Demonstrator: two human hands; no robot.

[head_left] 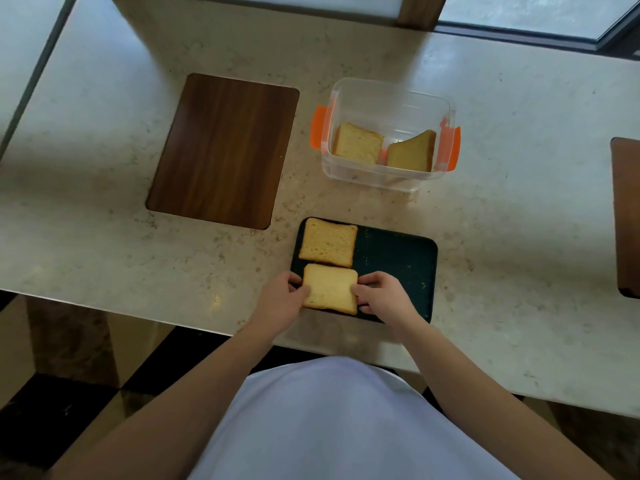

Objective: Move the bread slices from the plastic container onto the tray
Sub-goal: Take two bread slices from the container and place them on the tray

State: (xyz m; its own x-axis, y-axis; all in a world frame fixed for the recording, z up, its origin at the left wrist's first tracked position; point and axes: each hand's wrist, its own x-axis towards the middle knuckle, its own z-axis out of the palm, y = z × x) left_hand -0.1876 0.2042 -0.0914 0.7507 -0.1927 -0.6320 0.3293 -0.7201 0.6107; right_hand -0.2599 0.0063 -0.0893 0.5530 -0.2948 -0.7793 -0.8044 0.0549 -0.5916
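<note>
A dark tray (398, 258) lies near the table's front edge. One bread slice (327, 242) rests flat on its far left corner. A second slice (330, 287) sits on the near left of the tray, held at its sides by my left hand (282, 301) and my right hand (379, 296). Behind the tray stands a clear plastic container (391, 95) with orange clips. Inside it, one slice (356, 143) leans at the left and another slice (412, 152) leans at the right.
A brown wooden inset panel (221, 150) lies in the marble table (104, 237) to the left of the container. Another brown panel (627, 216) shows at the right edge. The table's front edge runs just below the tray.
</note>
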